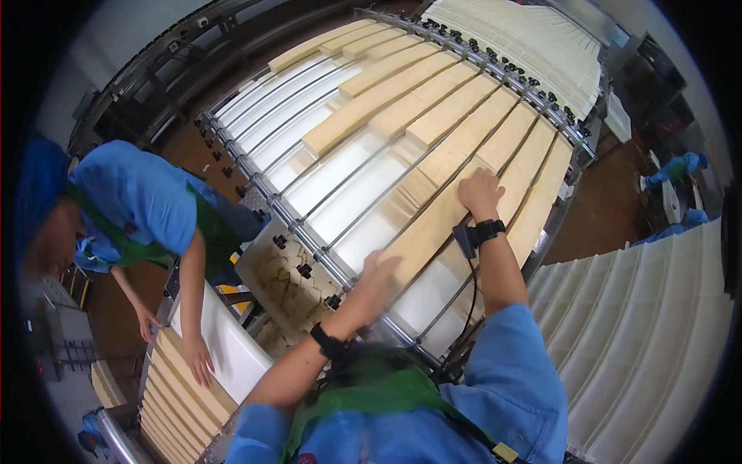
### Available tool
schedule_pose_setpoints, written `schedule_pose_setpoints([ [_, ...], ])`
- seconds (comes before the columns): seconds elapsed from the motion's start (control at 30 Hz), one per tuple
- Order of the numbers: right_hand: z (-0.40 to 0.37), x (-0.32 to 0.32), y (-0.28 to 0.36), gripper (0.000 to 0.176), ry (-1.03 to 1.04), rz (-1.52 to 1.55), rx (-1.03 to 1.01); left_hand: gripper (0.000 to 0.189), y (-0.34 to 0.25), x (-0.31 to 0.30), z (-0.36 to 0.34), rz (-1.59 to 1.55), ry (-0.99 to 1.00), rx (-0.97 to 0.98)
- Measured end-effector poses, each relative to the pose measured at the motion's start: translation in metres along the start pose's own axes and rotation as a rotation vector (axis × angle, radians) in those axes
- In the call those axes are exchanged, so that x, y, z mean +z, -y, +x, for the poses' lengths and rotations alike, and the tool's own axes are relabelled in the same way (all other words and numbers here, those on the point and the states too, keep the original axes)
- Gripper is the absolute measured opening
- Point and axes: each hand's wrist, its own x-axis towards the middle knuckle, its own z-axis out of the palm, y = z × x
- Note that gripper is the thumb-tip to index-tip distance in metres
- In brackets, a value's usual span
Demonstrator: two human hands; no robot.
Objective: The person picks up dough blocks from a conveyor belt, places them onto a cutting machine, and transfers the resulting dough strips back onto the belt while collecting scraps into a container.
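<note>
Mid-frame, the tan strip (430,232) runs from beneath your right hand (481,193) — fingers spread on top — down to your left hand (376,286), too blurred to tell whether its fingers grip.

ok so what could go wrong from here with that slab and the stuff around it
The long cream slab could bend or crack if the left hand, by its near end, and the right hand, farther up, press unevenly. The black cable dangling towards the metal rail might snag there. The left wrist strap is close to a black knob along that rail, so it could catch.
</note>
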Motion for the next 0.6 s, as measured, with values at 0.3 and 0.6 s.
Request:
schedule_pose_setpoints([
  [0.3,-0.068,0.000,0.015,0.076,0.008,0.018,-0.208,0.067,0.005,-0.017,-0.009,-0.072,-0.093,0.010],
  [0.6,-0.182,0.018,0.091,0.025,-0.101,0.288,-1.103,0.065,0.066,-0.078,-0.144,0.302,-0.561,-0.162],
])
